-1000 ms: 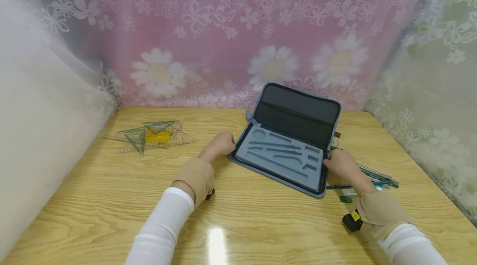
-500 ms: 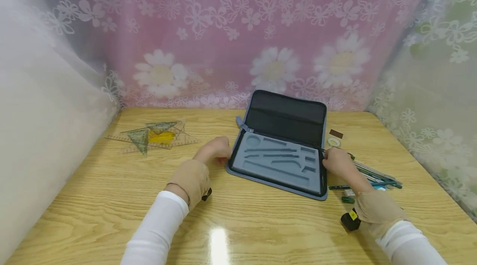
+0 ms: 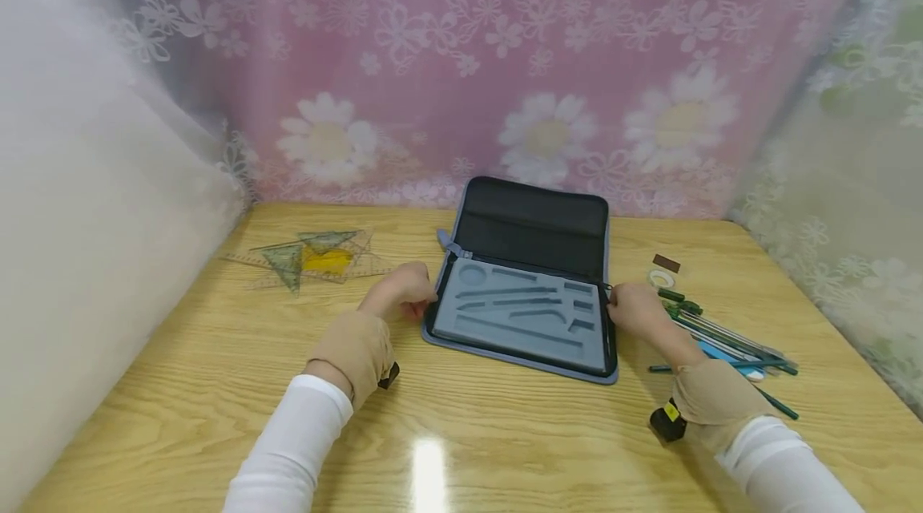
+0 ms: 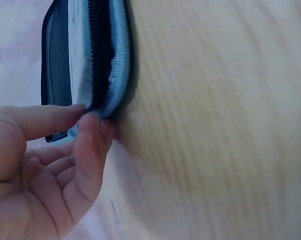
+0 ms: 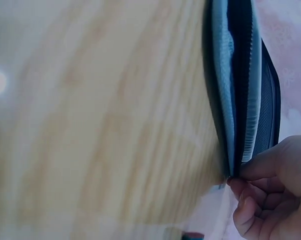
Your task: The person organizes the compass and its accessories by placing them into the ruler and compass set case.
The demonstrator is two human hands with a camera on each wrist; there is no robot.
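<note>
Pink flowered curtain (image 3: 447, 88) behind both grips, pale cloth (image 3: 94, 216) out to either side, wood-grain table (image 3: 505, 449) underneath with a bright glare spot on the near side. Open zip case (image 3: 534, 216) on the table, between the two hands. Lid raised on the far side from the grips, dark inside. Grey foam tray (image 3: 591, 337) in the base between the grips, cut with long slots, small notches and one round hollow at the far corner on the left-grip side.

Left hand (image 3: 404, 286): clamped on the case's left edge, thumb above by the zip. Right hand (image 3: 638, 311): thumb and fingers pinched together on the opposite edge.

Outward from the left grip, well apart: overlapping clear set squares (image 3: 284, 259) and a yellow piece (image 3: 327, 261). Outward from the right grip, near: loose heap with pencils (image 3: 775, 402). Farther back on that side: tape roll (image 3: 661, 279), brown strip (image 3: 667, 263).
</note>
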